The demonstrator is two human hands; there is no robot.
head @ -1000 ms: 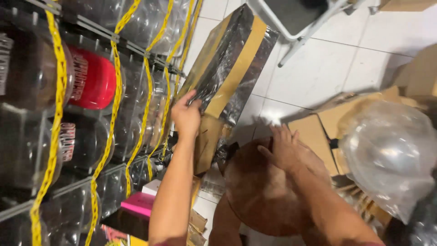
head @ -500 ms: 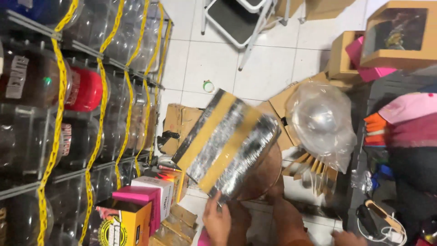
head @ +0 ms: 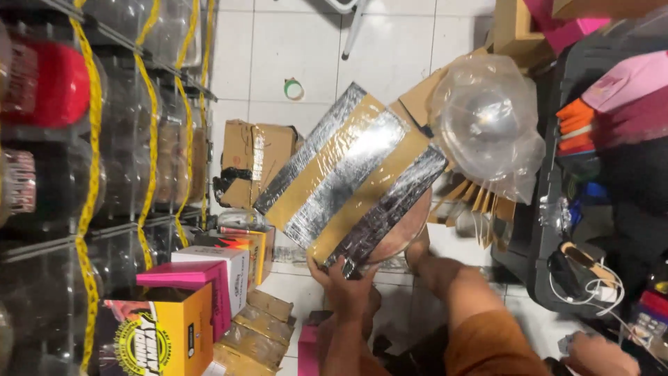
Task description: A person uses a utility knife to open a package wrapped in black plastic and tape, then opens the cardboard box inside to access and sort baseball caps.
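Observation:
My left hand (head: 344,285) grips the bottom edge of a flat rectangular package (head: 348,181) wrapped in shiny black plastic with broad brown tape stripes. The package is held up, tilted diagonally, over my bent knee (head: 410,233) and orange-clad leg (head: 487,341). My right hand (head: 598,351) sits apart at the lower right edge, near a dark bin; whether it holds anything is unclear.
Wire shelves of clear jars with yellow straps (head: 90,174) fill the left. Yellow (head: 160,334), pink (head: 188,278) and taped cardboard boxes (head: 254,160) stand on the tiled floor. A clear plastic bag (head: 487,125) lies over flattened cardboard. A tape roll (head: 293,88) lies farther off.
The package has come off the shelf side and now sits lower, over my knee. My left hand has shifted to its bottom edge; my right hand has dropped away to the right.

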